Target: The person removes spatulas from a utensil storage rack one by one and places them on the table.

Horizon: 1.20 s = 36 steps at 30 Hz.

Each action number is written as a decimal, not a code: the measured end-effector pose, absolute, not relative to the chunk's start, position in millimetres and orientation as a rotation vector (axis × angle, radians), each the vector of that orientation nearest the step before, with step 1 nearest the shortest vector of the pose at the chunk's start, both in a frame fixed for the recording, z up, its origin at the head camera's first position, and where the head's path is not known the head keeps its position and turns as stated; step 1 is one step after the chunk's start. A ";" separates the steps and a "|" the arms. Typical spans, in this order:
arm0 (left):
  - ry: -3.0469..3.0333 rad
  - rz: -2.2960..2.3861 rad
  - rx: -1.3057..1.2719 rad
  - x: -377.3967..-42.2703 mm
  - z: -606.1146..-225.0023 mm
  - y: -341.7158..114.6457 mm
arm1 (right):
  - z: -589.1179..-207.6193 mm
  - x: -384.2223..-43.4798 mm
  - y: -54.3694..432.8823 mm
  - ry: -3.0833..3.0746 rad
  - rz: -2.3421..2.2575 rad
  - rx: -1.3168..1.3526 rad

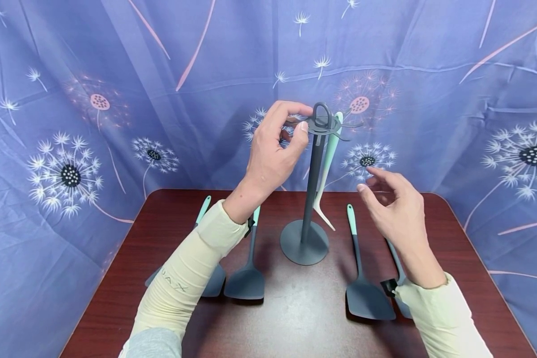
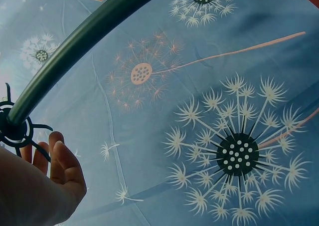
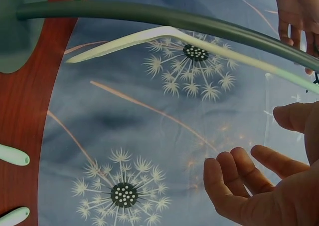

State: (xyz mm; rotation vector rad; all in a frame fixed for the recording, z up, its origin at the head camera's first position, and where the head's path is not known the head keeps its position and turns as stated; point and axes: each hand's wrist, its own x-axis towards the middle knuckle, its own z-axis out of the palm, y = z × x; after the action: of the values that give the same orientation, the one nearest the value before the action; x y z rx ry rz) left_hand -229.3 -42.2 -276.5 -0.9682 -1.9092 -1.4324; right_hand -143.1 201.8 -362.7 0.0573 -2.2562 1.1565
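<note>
A dark grey utensil stand [image 1: 312,189] rises from a round base, with a loop and a ring of hooks on top. My left hand [image 1: 275,144] grips the hook ring's left side between thumb and fingers; the left wrist view shows a hook [image 2: 42,151] at the fingertips. From the ring's right side hangs a utensil [image 1: 330,154] with a mint handle and a pale, angled lower end [image 3: 119,44]. My right hand [image 1: 396,214] is raised to the right of the stand, its fingers loosely bent and holding nothing.
On the brown table [image 1: 304,318], dark turners with mint handles lie on both sides. One turner [image 1: 246,283] lies left of the base, others partly under my left arm. Right of the base are another turner [image 1: 369,298] and a partly hidden utensil [image 1: 400,268]. A patterned blue cloth [image 1: 232,44] hangs behind.
</note>
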 end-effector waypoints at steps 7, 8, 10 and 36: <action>-1.908 -1.430 -0.973 -229.3 -276.5 -42.3 | -357.4 -144.5 196.6 -2.232 1.184 0.090; -1.911 -1.430 -0.974 -229.5 -276.6 -42.3 | -356.6 -144.7 195.6 -2.229 1.186 0.096; -1.917 -1.433 -0.978 -229.8 -276.7 -42.6 | -354.9 -145.1 193.4 -2.223 1.200 0.117; -1.928 -1.433 -0.993 -231.9 -274.5 -42.4 | -338.9 -150.5 168.3 -2.191 1.339 0.261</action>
State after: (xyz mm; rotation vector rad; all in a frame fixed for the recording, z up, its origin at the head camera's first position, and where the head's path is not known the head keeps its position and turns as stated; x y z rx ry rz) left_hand -231.9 -42.4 -274.5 -0.9930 -1.9280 -1.4326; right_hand -150.5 168.3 -338.9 0.2606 -2.1909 1.3386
